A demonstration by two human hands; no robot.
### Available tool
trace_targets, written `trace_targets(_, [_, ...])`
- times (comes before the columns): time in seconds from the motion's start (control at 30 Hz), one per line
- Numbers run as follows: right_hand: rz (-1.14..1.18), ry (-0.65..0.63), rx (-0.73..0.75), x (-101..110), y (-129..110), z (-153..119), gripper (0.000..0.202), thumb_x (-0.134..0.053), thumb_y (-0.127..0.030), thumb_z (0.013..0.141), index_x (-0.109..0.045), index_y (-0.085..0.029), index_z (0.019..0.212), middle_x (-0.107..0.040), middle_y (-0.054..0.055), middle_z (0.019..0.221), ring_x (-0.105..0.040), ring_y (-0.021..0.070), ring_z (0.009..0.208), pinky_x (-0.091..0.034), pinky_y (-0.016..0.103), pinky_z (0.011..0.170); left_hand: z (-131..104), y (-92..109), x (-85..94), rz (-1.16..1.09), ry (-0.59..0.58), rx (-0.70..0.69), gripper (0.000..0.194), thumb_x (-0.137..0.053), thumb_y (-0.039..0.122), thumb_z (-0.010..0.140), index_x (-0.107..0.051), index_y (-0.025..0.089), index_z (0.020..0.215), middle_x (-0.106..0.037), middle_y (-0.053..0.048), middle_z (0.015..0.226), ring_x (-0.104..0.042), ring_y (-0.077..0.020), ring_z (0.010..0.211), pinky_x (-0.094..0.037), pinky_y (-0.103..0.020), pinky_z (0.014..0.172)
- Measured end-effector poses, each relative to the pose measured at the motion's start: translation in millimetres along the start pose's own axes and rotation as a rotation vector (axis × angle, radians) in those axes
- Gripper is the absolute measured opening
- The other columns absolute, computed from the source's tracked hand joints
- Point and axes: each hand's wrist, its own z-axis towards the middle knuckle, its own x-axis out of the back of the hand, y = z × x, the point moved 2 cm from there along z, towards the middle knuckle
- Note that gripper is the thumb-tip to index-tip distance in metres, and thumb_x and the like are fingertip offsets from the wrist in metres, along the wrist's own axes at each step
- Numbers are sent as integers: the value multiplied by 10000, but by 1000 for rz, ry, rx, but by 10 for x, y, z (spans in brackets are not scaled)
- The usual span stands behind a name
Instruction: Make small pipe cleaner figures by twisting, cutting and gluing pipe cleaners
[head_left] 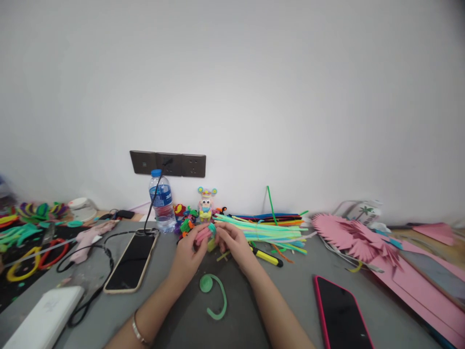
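Observation:
My left hand [189, 252] pinches a small pink piece [203, 234] with a teal part [211, 228] at its right end. My right hand [231, 241] has its fingers closed at the teal end, close against the left fingertips; what they grip there is too small to make out. Below both hands, on the grey table [174, 310], lies a green pipe cleaner [223, 295] with a coiled disc at one end. Just beyond the hands stands a small colourful figure [205, 206] with round ears.
Behind my right hand lies a pipe cleaner bundle [269, 230], with a yellow cutter [268, 257] beside it. A bottle [162, 203] and phone [132, 261] stand left; a pink-cased phone [341, 312] and pink paper [410, 286] are right. Scissors [25, 264] lie far left.

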Motion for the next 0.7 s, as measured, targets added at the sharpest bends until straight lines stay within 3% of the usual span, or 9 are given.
trace_targets(0.3, [-11, -10, 17, -25, -63, -32, 343, -694, -505, 720, -603, -201, 850, -581, -26, 670, -495, 102, 531, -380, 217, 471, -13, 0, -4, 56, -22, -55, 328, -477, 199, 895, -575, 177, 1207, -683, -99, 1162, -662, -191, 996, -519, -298, 868])
trace_targets(0.7, [-17, 2, 44, -22, -3, -15, 334, -720, -482, 699, -600, -200, 831, -598, -12, 706, -545, 119, 589, -417, 221, 508, -17, -4, -18, 86, -28, -68, 331, -472, 194, 896, -580, 183, 1209, -691, -96, 1139, -667, -185, 973, -524, -285, 841])
